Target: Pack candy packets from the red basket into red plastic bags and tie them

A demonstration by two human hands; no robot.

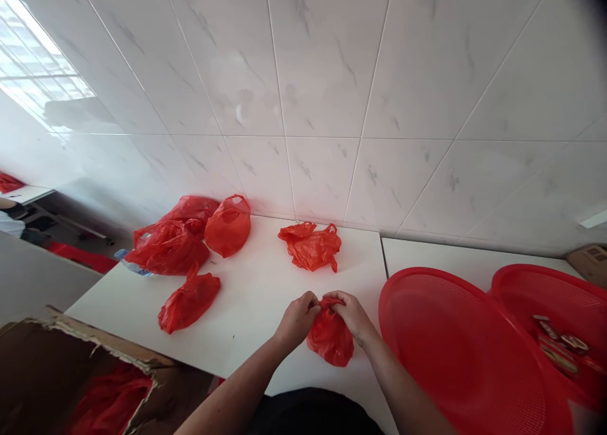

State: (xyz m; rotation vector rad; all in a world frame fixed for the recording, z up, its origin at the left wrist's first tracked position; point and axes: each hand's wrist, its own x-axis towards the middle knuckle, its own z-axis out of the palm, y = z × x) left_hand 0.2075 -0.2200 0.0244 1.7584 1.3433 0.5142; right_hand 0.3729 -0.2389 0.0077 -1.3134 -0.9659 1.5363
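A filled red plastic bag (pixel 332 340) rests on the white table close in front of me. My left hand (pixel 300 318) pinches the gathered top of this bag from the left. From the right, my right hand (pixel 351 315) grips the same twisted neck, its fingers closed over the plastic. What the bag contains is hidden. Beyond my hands, near the wall, lies a crumpled red plastic bag (pixel 312 248). Another red bag with a twisted top (pixel 190 301) lies to the left of my hands.
Several red bags (pixel 171 239) are heaped at the table's back left beside a plastic bottle (pixel 135 264). Two red baskets (pixel 446 334) stand at right, the farther holding small packets (pixel 564 346). A cardboard box (pixel 42 353) with red plastic sits lower left. A person's arm (pixel 12 210) shows far left.
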